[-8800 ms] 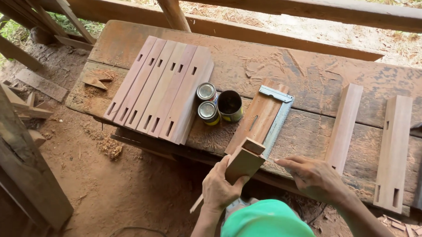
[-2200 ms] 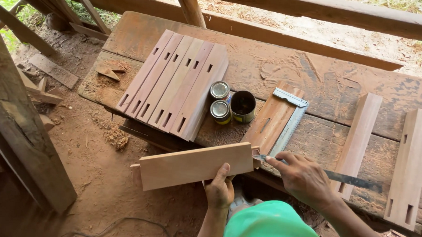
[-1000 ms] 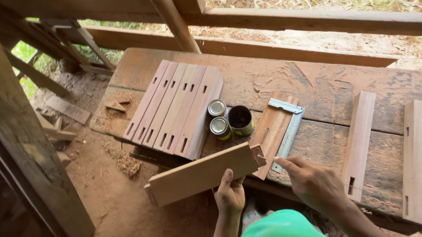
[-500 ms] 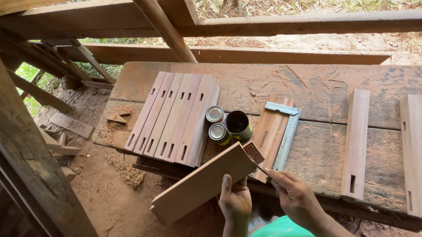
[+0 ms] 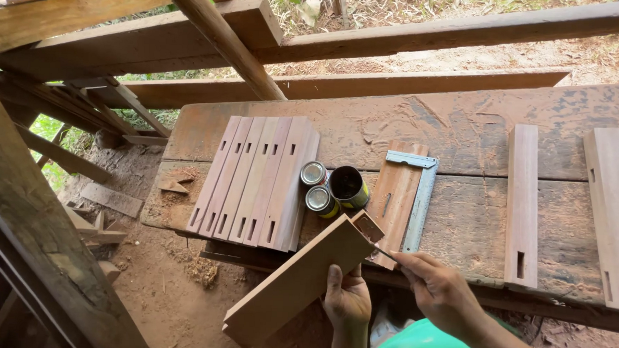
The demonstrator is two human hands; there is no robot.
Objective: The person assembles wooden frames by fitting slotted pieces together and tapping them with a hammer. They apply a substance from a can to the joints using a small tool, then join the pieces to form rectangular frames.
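Note:
My left hand [image 5: 346, 296] grips a flat wooden board [image 5: 297, 279] from below and holds it tilted, its notched end up by the workbench edge. My right hand [image 5: 443, 288] pinches a thin pointed tool [image 5: 383, 253], whose tip touches the board's notched end. Both hands hover just in front of the workbench [image 5: 475, 132].
On the bench lie several slotted boards side by side [image 5: 258, 180], three small tins [image 5: 331, 187], a metal try square [image 5: 418, 198] on a short board [image 5: 393, 197], and two slotted boards [image 5: 524, 202] at the right. Timber beams [image 5: 212, 26] cross behind; a post [image 5: 39, 254] stands left.
The board has swung from lying level to tilted with its notched end up. My right hand has moved in so the tool tip meets that end.

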